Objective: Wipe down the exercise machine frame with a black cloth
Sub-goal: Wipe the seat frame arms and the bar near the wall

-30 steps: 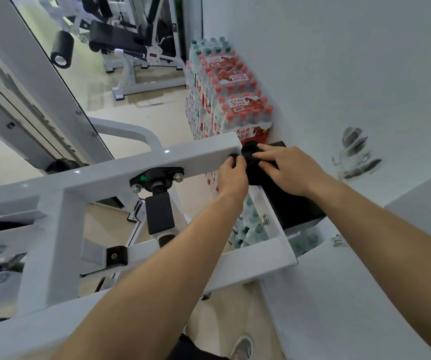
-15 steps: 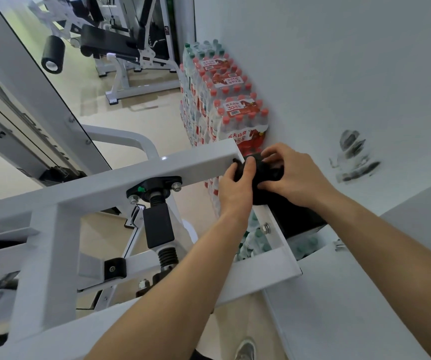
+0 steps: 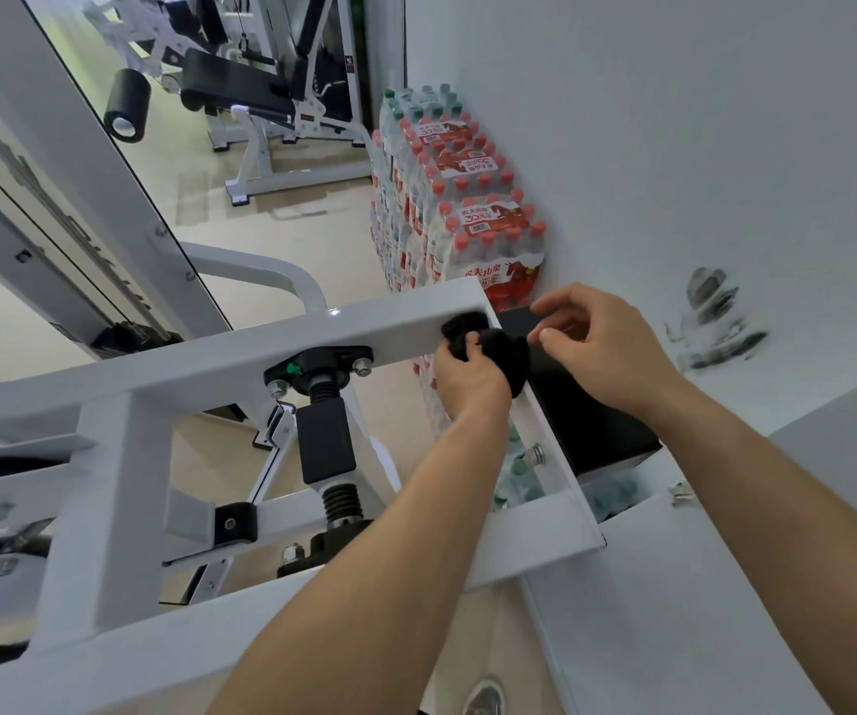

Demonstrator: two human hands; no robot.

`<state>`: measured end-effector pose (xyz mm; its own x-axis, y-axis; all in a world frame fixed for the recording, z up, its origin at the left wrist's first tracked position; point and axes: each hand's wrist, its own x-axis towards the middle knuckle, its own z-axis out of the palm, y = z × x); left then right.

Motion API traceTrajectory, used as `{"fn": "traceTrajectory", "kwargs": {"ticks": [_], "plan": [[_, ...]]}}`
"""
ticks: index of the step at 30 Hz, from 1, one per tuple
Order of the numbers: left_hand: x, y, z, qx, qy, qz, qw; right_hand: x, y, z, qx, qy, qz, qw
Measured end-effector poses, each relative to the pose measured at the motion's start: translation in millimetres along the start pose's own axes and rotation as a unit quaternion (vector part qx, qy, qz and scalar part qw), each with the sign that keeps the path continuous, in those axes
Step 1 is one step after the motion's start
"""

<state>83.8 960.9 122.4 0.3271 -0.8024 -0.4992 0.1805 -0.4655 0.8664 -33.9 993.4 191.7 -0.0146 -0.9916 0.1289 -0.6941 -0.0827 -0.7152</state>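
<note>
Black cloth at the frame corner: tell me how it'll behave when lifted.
Probably floppy: the black cloth is bunched into a soft wad in the left hand. Likely light, being small beside that hand. Its fuzzy surface should drag, not slide, on the frame.

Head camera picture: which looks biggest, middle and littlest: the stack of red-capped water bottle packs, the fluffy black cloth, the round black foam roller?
1. Stack of red-capped water bottle packs: largest.
2. Fluffy black cloth, partly hidden by the left hand.
3. Round black foam roller: looks smallest, but it sits farther away.
</note>
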Motion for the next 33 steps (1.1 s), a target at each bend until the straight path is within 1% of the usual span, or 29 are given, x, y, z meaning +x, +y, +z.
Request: {"fn": "traceTrajectory", "kwargs": {"ticks": [4,7,12,17,19,21,24,26,31,33], "plan": [[-4,2,10,0.051,-0.04,0.034,0.997,-5,1,3,-0.015,-0.026,-0.012,0.999],[-9,-1,0,0.086,-0.075,0.068,0.991,-3,6,1,-0.017,-0.012,-0.007,1.0],[-39,-15,-23,0.149,-0.139,0.142,0.969,5,7,2,-0.011,0.004,0.003,1.0],[-63,-29,-31,0.182,-0.196,0.171,0.948,13,-1,5,-0.006,0.001,-0.003,1.0],[-60,-28,-30,0.19,-0.184,0.164,0.95,14,-4,5,-0.006,0.004,-0.004,1.0],[-52,-24,-27,0.203,-0.169,0.138,0.955,15,-5,5,-0.008,0.006,-0.005,1.0],[-40,-17,-24,0.162,-0.164,0.083,0.97,14,-5,4,-0.006,0.003,-0.005,1.0],[-33,-14,-24,0.152,-0.158,0.062,0.974,12,-4,3,-0.001,0.004,-0.003,1.0],[-34,-18,-30,0.18,-0.178,0.06,0.966,8,1,6,0.007,0.011,0.009,1.0],[-31,-20,-35,0.19,-0.187,0.064,0.962,6,0,5,0.01,0.001,-0.008,1.0]]}}
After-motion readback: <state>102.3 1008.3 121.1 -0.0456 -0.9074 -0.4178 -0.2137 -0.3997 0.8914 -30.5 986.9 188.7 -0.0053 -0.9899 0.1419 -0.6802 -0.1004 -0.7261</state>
